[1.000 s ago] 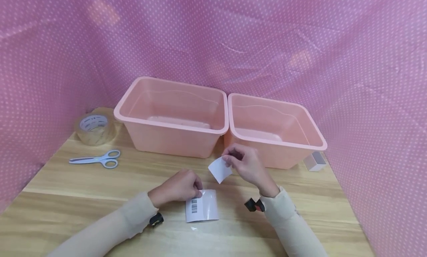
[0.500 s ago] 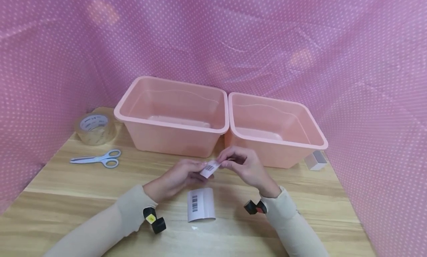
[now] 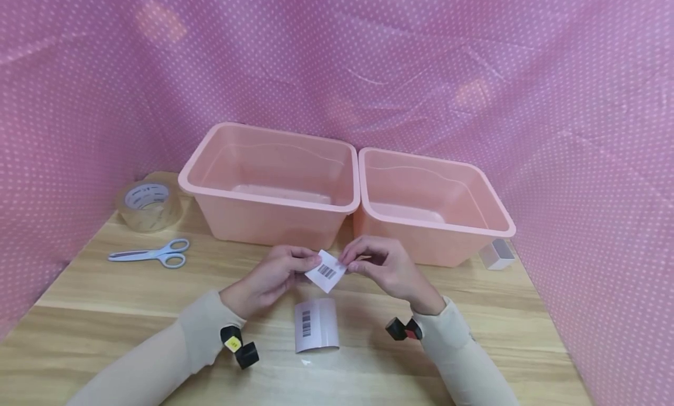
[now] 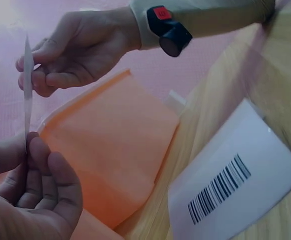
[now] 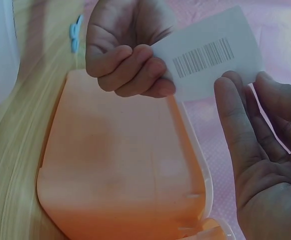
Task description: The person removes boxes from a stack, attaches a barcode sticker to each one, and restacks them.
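Observation:
A small white barcode label (image 3: 325,272) is held up between both hands, over the wooden table. My left hand (image 3: 265,279) pinches its left corner between thumb and fingers. At the opposite corner, my right hand (image 3: 387,268) grips it by thumb and fingertips. In the right wrist view the printed side of the label (image 5: 205,56) faces the camera, while the left wrist view has it nearly edge-on. Below the hands lies a larger glossy white sheet (image 3: 320,327) with a barcode, its near edge bowed up off the table.
Two pink plastic bins, a left one (image 3: 268,219) and a right one (image 3: 437,243), stand side by side behind the hands. At the left are a roll of clear tape (image 3: 152,217) and blue scissors (image 3: 150,254). A small white box (image 3: 497,255) sits beside the right bin.
My left hand has let go of the larger sheet, risen and taken hold of the label that my right hand held alone. The label has turned, its barcode now facing up.

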Action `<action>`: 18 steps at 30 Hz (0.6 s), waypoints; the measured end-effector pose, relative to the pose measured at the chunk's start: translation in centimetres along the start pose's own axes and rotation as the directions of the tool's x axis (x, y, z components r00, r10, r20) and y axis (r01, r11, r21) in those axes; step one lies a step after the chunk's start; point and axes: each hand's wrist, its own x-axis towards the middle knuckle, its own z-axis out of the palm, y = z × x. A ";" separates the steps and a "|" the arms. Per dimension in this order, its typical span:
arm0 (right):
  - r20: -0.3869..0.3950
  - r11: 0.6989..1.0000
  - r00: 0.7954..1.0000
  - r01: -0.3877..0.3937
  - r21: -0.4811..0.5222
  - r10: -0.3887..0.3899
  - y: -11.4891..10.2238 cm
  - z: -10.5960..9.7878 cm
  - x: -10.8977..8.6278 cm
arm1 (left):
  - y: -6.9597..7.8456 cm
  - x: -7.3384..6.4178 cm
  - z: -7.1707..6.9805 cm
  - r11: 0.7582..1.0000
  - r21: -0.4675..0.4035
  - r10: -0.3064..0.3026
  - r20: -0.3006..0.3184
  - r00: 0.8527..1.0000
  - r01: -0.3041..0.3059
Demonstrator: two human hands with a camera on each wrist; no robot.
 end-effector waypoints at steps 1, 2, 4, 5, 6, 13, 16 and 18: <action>-0.001 1.000 1.000 -0.002 0.004 0.002 0.0 0.0 0.0 | 0.0 0.0 0.1 1.000 0.013 0.005 -0.016 1.000 -0.005; -0.002 1.000 1.000 -0.006 0.008 0.006 0.0 0.0 0.0 | 0.0 0.1 0.1 1.000 0.023 0.010 -0.033 0.999 -0.010; -0.006 1.000 1.000 -0.020 0.019 0.020 0.1 0.0 0.1 | -0.1 0.1 0.2 0.999 0.039 0.022 -0.061 0.998 -0.019; -0.008 0.999 1.000 -0.026 0.022 0.026 0.2 0.0 0.1 | -0.1 0.2 0.2 0.999 0.046 0.028 -0.072 0.997 -0.024; -0.011 0.999 0.999 -0.036 0.025 0.036 0.2 0.0 0.2 | -0.1 0.2 0.1 0.998 0.052 0.033 -0.084 0.996 -0.029; -0.041 0.994 0.993 -0.113 0.003 0.113 0.2 0.1 0.4 | -0.2 0.4 0.1 0.992 0.097 0.092 -0.176 0.980 -0.075; -0.054 0.989 0.988 -0.147 -0.019 0.146 0.3 0.1 0.5 | -0.2 0.6 0.1 0.986 0.133 0.131 -0.235 0.963 -0.101; -0.067 0.984 0.982 -0.178 -0.019 0.177 0.5 0.1 0.6 | -0.1 0.6 0.1 0.975 0.180 0.175 -0.274 0.946 -0.128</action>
